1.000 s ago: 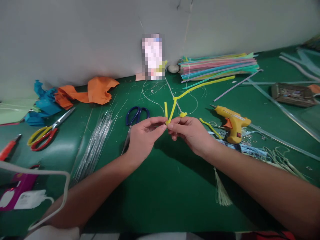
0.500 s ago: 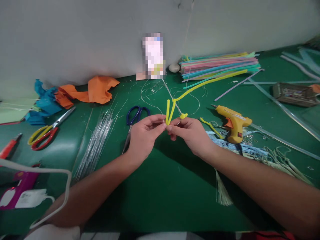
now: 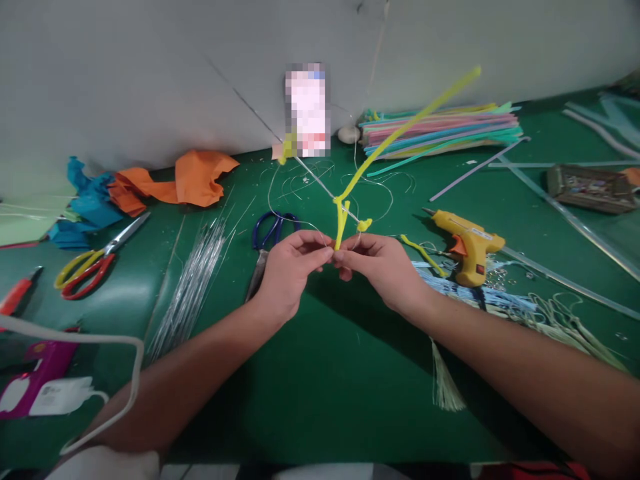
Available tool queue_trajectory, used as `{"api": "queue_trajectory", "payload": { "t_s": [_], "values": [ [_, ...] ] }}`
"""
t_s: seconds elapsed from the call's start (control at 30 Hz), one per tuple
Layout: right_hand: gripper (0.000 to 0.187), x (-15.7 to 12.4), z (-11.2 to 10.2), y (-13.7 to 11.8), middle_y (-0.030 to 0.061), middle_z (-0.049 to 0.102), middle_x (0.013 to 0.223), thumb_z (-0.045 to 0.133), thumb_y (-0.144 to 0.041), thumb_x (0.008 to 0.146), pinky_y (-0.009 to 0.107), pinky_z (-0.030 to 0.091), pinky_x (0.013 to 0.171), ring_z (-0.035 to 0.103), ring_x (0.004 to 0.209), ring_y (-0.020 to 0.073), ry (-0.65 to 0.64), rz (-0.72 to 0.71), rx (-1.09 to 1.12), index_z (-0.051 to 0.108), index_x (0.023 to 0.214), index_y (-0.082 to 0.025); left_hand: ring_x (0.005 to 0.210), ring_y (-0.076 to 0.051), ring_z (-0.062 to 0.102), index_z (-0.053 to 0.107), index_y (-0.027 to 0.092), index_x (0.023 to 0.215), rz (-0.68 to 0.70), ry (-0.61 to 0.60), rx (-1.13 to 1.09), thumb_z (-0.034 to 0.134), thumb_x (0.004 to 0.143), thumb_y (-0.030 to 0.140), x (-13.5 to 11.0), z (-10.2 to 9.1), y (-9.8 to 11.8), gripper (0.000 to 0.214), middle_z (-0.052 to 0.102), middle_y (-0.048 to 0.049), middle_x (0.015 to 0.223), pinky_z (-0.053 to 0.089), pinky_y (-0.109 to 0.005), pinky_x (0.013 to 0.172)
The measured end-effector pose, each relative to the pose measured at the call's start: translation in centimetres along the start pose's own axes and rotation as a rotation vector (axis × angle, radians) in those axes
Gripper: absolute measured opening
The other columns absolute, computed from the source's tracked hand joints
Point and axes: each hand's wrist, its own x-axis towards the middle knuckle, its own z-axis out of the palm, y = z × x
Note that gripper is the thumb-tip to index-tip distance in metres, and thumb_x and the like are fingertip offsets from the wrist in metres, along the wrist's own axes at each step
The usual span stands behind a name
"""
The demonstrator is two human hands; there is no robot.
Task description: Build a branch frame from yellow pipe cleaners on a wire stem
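A yellow pipe cleaner [image 3: 341, 227] is folded at its lower end, and its long free part rises to the upper right. The fingers of my right hand [image 3: 383, 270] are closed in a pinch at the fold. Right beside it, my left hand [image 3: 286, 270] pinches at the same lower end, fingertips nearly meeting the right ones. A straight grey wire [image 3: 313, 175] slants past the pipe cleaner, with small yellow fuzzy pieces near it, one at the upper left [image 3: 287, 150] and one above my right hand [image 3: 365, 225]. Thin wire loops curve down toward both hands.
Blue-handled scissors [image 3: 270, 230] lie behind my left hand, beside a bundle of wires [image 3: 193, 287]. Red-and-yellow scissors [image 3: 95, 263] are farther left. A yellow glue gun [image 3: 467, 243] and tassels [image 3: 447, 380] lie right; pipe cleaners [image 3: 440, 133] and a blurred phone [image 3: 307, 110] stand behind.
The pipe cleaner's long part has swung upward, and its short end has moved right against the other strand. The grey wire now tilts up to the left. Both hands stay nearly in place.
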Motion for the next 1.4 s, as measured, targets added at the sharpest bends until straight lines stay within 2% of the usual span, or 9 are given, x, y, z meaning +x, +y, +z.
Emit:
{"api": "queue_trajectory", "payload": {
  "t_s": [0.23, 0.6, 0.67, 0.8, 0.97, 1.23, 1.4],
  "values": [
    [0.025, -0.11, 0.01, 0.00, 0.0010, 0.070, 0.065, 0.083, -0.042, 0.067, 0.029, 0.053, 0.059, 0.060, 0.055, 0.0121, -0.026, -0.017, -0.035, 0.075, 0.071, -0.019, 0.067, -0.010, 0.062, 0.067, 0.018, 0.079, 0.028, -0.014, 0.014, 0.078, 0.067, 0.019, -0.08, 0.06, 0.08, 0.016, 0.066, 0.0016, 0.076, 0.045, -0.024, 0.061],
    [0.025, -0.20, 0.57, 0.27, 0.0011, 0.070, 0.067, 0.088, -0.036, 0.063, 0.028, 0.052, 0.061, 0.060, 0.056, 0.0107, -0.038, 0.038, 0.205, 0.071, 0.067, -0.018, 0.065, -0.007, 0.058, 0.060, 0.017, 0.073, 0.046, -0.035, -0.040, 0.076, 0.066, 0.016, -0.21, 0.23, 0.50, 0.018, 0.064, 0.0024, 0.078, 0.045, -0.023, 0.061],
    [0.025, -0.27, 0.63, 0.24, 0.0009, 0.070, 0.067, 0.087, -0.036, 0.064, 0.029, 0.052, 0.060, 0.060, 0.056, 0.0110, -0.045, 0.034, 0.191, 0.070, 0.067, -0.018, 0.064, -0.008, 0.058, 0.059, 0.018, 0.076, 0.035, -0.039, -0.052, 0.074, 0.066, 0.015, -0.16, 0.25, 0.55, 0.019, 0.063, 0.0032, 0.077, 0.044, -0.023, 0.060],
    [0.021, -0.35, 0.53, 0.31, 0.0008, 0.069, 0.067, 0.083, -0.035, 0.069, 0.029, 0.052, 0.060, 0.060, 0.056, 0.0110, -0.044, -0.010, 0.140, 0.071, 0.067, -0.019, 0.066, -0.008, 0.058, 0.065, 0.019, 0.094, 0.013, -0.044, -0.039, 0.072, 0.067, 0.015, -0.02, 0.31, 0.56, 0.029, 0.064, 0.0029, 0.079, 0.043, -0.023, 0.059],
    [0.019, -0.34, 0.37, 0.55, 0.0008, 0.070, 0.067, 0.081, -0.035, 0.071, 0.029, 0.052, 0.060, 0.060, 0.057, 0.0116, -0.013, -0.033, 0.085, 0.071, 0.068, -0.020, 0.066, -0.009, 0.058, 0.065, 0.018, 0.078, 0.026, -0.047, 0.007, 0.076, 0.067, 0.020, 0.05, 0.33, 0.41, 0.016, 0.064, 0.0020, 0.075, 0.044, -0.023, 0.059],
    [0.025, -0.34, 0.56, 0.40, 0.0003, 0.068, 0.064, 0.084, -0.038, 0.066, 0.028, 0.050, 0.058, 0.059, 0.054, 0.0106, -0.003, -0.018, 0.147, 0.069, 0.066, -0.018, 0.068, -0.010, 0.060, 0.066, 0.019, 0.079, 0.089, -0.036, 0.013, 0.078, 0.067, 0.019, -0.01, 0.27, 0.31, 0.017, 0.067, 0.0020, 0.077, 0.048, -0.025, 0.063],
    [0.030, -0.30, 0.54, 0.22, -0.0005, 0.067, 0.062, 0.086, -0.040, 0.063, 0.028, 0.048, 0.055, 0.057, 0.052, 0.0103, 0.001, -0.009, 0.191, 0.064, 0.063, -0.019, 0.067, -0.009, 0.057, 0.067, 0.019, 0.077, 0.044, -0.066, 0.000, 0.076, 0.067, 0.019, 0.02, 0.30, 0.51, 0.014, 0.065, 0.0026, 0.075, 0.044, -0.024, 0.061]
  ]
}}
